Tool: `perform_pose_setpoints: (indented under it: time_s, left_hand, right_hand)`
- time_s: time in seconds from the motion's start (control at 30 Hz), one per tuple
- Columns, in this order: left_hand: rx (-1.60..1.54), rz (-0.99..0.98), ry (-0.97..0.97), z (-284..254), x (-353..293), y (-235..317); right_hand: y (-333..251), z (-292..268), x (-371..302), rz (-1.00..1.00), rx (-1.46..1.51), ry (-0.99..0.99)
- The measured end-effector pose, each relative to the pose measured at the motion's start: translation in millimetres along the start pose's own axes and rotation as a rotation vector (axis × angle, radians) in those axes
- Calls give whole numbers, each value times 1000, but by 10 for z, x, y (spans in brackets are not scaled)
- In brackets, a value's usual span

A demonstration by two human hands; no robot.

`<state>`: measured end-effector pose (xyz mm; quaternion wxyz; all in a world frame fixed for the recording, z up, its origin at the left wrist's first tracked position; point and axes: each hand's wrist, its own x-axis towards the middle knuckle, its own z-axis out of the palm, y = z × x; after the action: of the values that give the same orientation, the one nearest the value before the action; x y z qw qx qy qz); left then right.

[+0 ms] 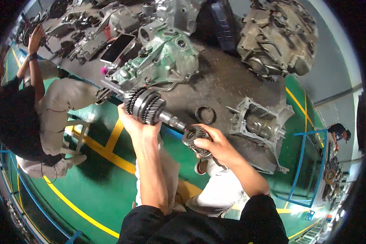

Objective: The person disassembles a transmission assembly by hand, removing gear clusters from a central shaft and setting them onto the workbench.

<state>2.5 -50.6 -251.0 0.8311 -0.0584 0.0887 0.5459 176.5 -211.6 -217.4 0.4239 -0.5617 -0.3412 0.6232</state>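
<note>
My left hand (pixel 135 123) grips a steel gear shaft (pixel 147 106) from below, just under its cluster of toothed gears. The shaft lies level above the bench edge, its splined end pointing right. My right hand (pixel 214 145) holds a loose toothed gear (pixel 194 135) at that splined end; the gear touches or sits just beside the shaft tip. A bearing ring (pixel 205 114) lies on the dark bench (pixel 227 81) just behind the two hands.
A green gearbox housing (pixel 162 61), an open grey case (pixel 258 122), a larger grimy housing (pixel 278 36) and a phone (pixel 117 47) rest on the bench. Another person (pixel 32 114) sits at the left, one hand on the bench. The floor is green with yellow lines (pixel 110 150).
</note>
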Motion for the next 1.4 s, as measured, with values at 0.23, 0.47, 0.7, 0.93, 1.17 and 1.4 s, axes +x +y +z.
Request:
perform_pose_setpoints:
  time_s: [0.23,0.47,0.7,0.93,1.17,1.4]
  left_hand:
    - [131,49,108,-80,-59,31]
    - [120,-3,134,-24,-67,-70]
    - [143,6,146,-91,-53,-81]
    - [72,-42,8,-155,-33,-58]
    - [-8,-50,-12,-134,-43,-75]
    - [-17,-12,53,-100,-38,-96]
  right_hand:
    - [66,5,27,97,198,-27]
    - [92,50,48,113,167,-99]
    - [82,-32,70,67,145,-124]
    - [152,-154,27,-49,5,-54]
    - [111,-150,1,-72,-75,-35]
    - [155,-173,-10,-50,-8,-42]
